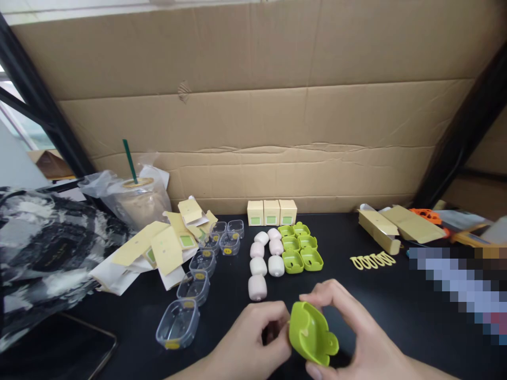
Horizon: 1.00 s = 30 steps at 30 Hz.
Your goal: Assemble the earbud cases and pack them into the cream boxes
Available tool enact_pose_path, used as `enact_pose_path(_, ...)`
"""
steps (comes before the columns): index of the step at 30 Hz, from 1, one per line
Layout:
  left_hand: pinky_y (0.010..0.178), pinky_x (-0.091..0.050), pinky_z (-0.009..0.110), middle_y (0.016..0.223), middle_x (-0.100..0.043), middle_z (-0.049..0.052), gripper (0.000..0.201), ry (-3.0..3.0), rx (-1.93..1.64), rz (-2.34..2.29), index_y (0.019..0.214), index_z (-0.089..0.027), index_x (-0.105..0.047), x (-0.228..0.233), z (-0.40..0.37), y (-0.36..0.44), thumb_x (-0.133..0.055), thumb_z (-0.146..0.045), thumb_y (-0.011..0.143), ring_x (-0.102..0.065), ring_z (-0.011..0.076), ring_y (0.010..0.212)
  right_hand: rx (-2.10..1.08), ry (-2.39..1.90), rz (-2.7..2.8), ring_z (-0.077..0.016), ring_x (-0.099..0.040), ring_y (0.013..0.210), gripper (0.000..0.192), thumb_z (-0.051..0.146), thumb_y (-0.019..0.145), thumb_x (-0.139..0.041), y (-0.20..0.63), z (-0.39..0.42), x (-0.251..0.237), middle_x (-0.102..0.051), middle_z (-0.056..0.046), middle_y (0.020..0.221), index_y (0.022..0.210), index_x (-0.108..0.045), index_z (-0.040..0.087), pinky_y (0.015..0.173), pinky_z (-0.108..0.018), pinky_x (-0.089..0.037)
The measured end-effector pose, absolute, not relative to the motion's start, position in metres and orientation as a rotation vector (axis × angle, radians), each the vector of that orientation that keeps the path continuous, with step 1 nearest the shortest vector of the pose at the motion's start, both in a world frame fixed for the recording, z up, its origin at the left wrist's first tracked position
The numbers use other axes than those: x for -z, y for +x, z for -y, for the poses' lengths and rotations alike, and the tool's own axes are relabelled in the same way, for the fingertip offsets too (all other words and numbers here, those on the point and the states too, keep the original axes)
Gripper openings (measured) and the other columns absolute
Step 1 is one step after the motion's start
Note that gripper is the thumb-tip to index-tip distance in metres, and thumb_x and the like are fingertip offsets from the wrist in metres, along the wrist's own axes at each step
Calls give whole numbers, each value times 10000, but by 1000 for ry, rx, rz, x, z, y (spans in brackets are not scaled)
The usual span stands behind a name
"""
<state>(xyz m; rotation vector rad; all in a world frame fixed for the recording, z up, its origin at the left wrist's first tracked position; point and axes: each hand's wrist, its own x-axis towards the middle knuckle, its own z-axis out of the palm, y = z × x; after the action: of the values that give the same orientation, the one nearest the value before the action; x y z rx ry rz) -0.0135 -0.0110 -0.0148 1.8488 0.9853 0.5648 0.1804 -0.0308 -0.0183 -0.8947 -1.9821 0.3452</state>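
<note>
Both hands meet at the near edge of the black worktop (396, 316) and share one green silicone cover (311, 333). The right hand (356, 332) clamps the cover from the right, thumb below and fingers over its upper rim. The left hand (249, 338) pinches the cover's left edge with curled fingers. The cover is raised clear of the worktop with its hollow side turned toward the camera, a grip that appears to keep the opening in view and the soft wall stretched between the two hands. Whether anything sits inside the left hand's curl cannot be determined.

Beyond the hands, toward the far side, six more green covers (300, 248) lie in two rows. Just left of them lie pale pink pieces (264, 263) in two short columns. Three small cream boxes (271, 212) stand at the far edge against the cardboard backing (253, 105).

To the left, clear plastic shells (194, 287) run in a line from near to far, beside a heap of opened cream packaging (166, 245). A bagged iced drink (137, 198) stands far left. To the right lie yellow loops (372, 260) and flattened cartons (396, 226). The worktop area between the hands and the sorted rows carries no obstruction.
</note>
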Motion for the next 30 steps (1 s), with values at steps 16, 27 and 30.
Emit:
enact_pose_path(16, 572, -427, 245, 730, -672, 66, 684, 1330, -680, -746, 1276, -102, -463, 30, 11, -11, -552, -563, 778, -586, 142, 591, -204, -952, 2202, -206, -648, 837, 538, 97, 590, -607, 182, 23, -4, -666, -28, 953, 1087, -469, 248, 736, -319, -519)
enact_pose_path(27, 692, -482, 242, 880, -669, 56, 616, 807, -549, -508, 1125, -159, -608, 39, 16, -6, -829, -407, 606, -676, 120, 664, -572, -995, 2319, -187, -651, 793, 372, 351, 838, -588, 188, 14, -6, -672, -25, 863, 1173, -496, 219, 727, -302, -523)
enact_pose_path(30, 697, -493, 260, 917, -645, 42, 580, 797, -583, -494, 1123, -190, -612, 36, 16, -7, -832, -343, 609, -693, 139, 680, -510, -1090, 2305, -132, -621, 617, 192, 270, 970, -379, 178, -2, -13, -617, 25, 676, 1075, -527, 207, 603, -237, -505)
